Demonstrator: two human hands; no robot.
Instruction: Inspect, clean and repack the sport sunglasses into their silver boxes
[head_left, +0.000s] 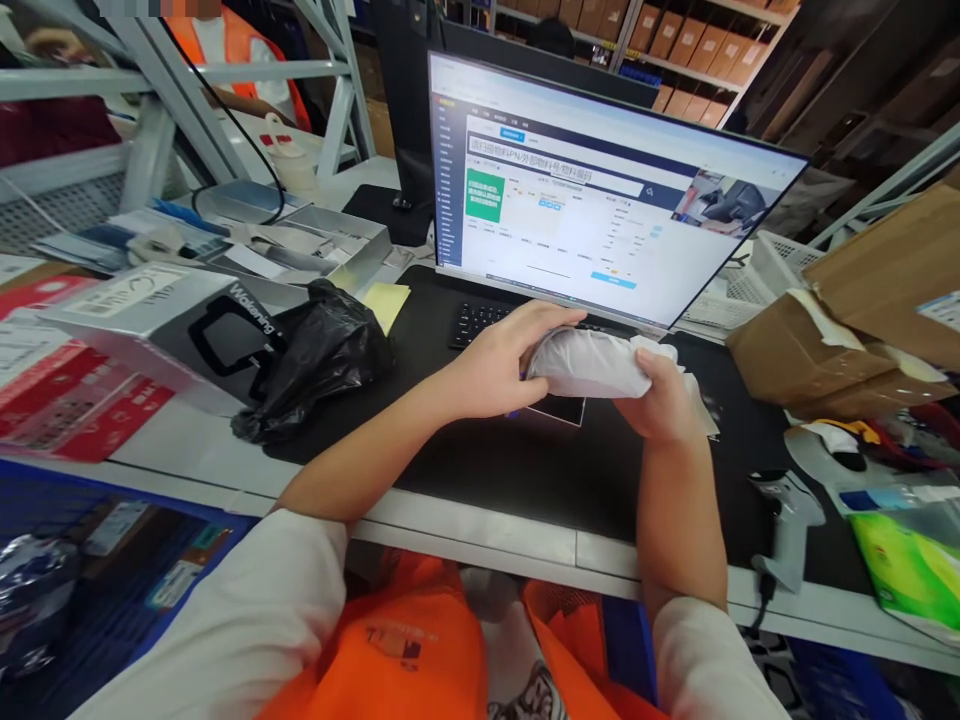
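Note:
A rounded bundle in thin white wrapping (pixel 592 365) is held up over the black desk mat (pixel 480 470), in front of the monitor. My left hand (pixel 499 360) grips its left end, thumb below and fingers over the top. Around the right end, my right hand (pixel 664 398) is closed with the thumb on the near side. What the wrapping contains is hidden. Beneath the bundle, part of a dark flat item (pixel 559 410) shows on the mat. Behind my left hand is a black keyboard (pixel 472 322), partly covered.
A lit monitor (pixel 570 200) stands at the back. To the left are a crumpled black plastic bag (pixel 330 350), a silver-grey box (pixel 172 320) and yellow paper (pixel 387 303). At right lie a barcode scanner (pixel 787 525), cardboard boxes (pixel 795 360) and a green packet (pixel 904 570).

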